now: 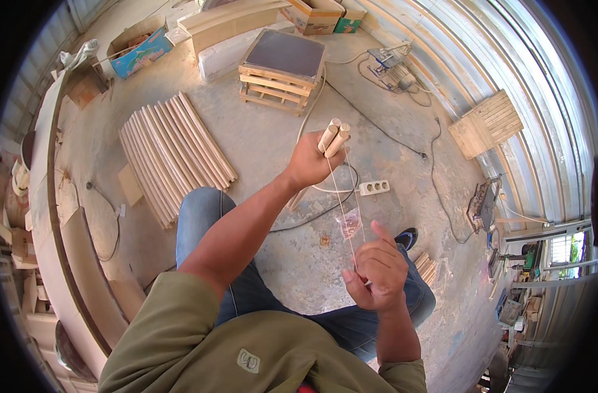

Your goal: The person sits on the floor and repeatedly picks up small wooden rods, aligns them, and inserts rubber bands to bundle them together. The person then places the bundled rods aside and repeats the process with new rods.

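My left hand (307, 160) is wrapped round a small bundle of round wooden dowels (334, 139), held out in front of me with their ends showing above the fist. A thin pale string (342, 208) runs in two strands from the bundle down to my right hand (379, 270). The right hand's fingers are curled, pinching the string near my right knee. Most of the bundle's length is hidden behind my left hand and forearm.
Many long dowels (174, 154) lie side by side on the floor at left. A white power strip (375, 188) and a clear plastic packet (349, 224) lie ahead. Beyond stands a dark-topped wooden stool (284, 56). Cables cross the floor; more short sticks (425, 267) lie by my right foot.
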`<act>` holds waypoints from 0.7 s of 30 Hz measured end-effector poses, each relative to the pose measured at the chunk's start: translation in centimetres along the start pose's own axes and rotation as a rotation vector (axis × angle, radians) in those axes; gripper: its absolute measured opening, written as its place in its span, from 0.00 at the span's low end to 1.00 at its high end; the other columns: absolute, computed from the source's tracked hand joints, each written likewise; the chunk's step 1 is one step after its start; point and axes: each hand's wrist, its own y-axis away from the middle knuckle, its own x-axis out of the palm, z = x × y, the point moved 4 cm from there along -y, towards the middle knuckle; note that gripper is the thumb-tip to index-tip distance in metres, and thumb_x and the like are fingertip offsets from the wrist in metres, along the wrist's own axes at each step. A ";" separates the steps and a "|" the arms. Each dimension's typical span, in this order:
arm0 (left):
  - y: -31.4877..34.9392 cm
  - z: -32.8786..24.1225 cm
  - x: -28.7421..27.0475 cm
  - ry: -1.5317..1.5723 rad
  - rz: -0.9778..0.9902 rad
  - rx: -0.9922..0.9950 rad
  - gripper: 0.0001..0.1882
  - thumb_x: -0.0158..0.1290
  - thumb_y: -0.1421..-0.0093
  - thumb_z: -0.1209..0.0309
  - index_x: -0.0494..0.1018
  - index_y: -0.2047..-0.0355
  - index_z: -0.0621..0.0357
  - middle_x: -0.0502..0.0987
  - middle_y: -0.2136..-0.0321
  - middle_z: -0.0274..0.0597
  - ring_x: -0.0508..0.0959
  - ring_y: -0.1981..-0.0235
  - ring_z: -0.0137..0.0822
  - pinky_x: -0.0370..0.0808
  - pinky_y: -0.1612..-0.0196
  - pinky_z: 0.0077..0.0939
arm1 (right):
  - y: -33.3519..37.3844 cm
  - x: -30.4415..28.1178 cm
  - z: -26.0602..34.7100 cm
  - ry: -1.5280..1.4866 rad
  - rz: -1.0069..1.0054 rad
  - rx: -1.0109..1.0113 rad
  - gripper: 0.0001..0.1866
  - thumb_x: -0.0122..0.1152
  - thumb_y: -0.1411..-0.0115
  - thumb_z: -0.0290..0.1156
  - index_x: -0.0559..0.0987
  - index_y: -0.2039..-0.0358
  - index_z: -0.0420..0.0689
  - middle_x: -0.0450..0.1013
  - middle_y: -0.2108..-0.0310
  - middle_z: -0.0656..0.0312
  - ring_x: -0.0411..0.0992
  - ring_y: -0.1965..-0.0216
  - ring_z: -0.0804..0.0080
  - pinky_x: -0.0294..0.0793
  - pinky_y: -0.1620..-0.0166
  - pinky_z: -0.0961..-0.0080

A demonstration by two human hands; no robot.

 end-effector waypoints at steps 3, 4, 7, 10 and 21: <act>0.3 0.1 0.5 -0.078 0.059 -0.027 0.10 0.64 0.38 0.66 0.78 0.64 0.60 0.80 0.74 0.41 0.77 0.72 0.33 0.76 0.64 0.35 | 2.5 0.0 1.0 -0.767 -0.258 0.124 0.10 0.59 0.31 0.32 0.75 0.69 0.42 0.76 0.75 0.62 0.77 0.71 0.71 0.78 0.42 0.52; 0.3 0.0 0.5 -0.074 0.046 -0.016 0.10 0.64 0.37 0.67 0.79 0.64 0.60 0.81 0.74 0.41 0.77 0.72 0.33 0.76 0.64 0.35 | 3.0 0.7 0.5 -1.162 -0.400 0.142 0.08 0.55 0.29 0.31 0.76 0.62 0.39 0.78 0.72 0.61 0.77 0.69 0.73 0.79 0.43 0.52; 0.9 -0.6 1.0 -0.052 0.031 0.012 0.09 0.64 0.38 0.67 0.79 0.64 0.60 0.81 0.73 0.41 0.78 0.72 0.34 0.76 0.63 0.35 | 3.0 1.1 -3.5 -1.816 -0.794 0.240 0.26 0.40 0.22 0.31 0.63 0.30 0.28 0.81 0.47 0.51 0.81 0.63 0.72 0.83 0.47 0.60; 2.1 -1.4 2.4 -0.045 0.075 0.062 0.09 0.64 0.38 0.67 0.79 0.63 0.59 0.82 0.72 0.43 0.80 0.71 0.38 0.78 0.62 0.35 | 0.3 1.0 -9.8 -1.506 -1.010 0.499 0.32 0.43 0.23 0.26 0.51 0.23 0.29 0.60 0.26 0.43 0.81 0.48 0.63 0.83 0.45 0.70; 3.0 -0.8 3.2 -0.080 0.089 0.115 0.12 0.65 0.42 0.67 0.79 0.60 0.58 0.85 0.68 0.50 0.85 0.65 0.52 0.81 0.59 0.38 | -3.6 3.1 -8.9 -0.671 -0.457 0.381 0.60 0.81 0.43 0.50 0.54 0.23 0.33 0.48 0.20 0.43 0.48 0.20 0.47 0.59 0.25 0.41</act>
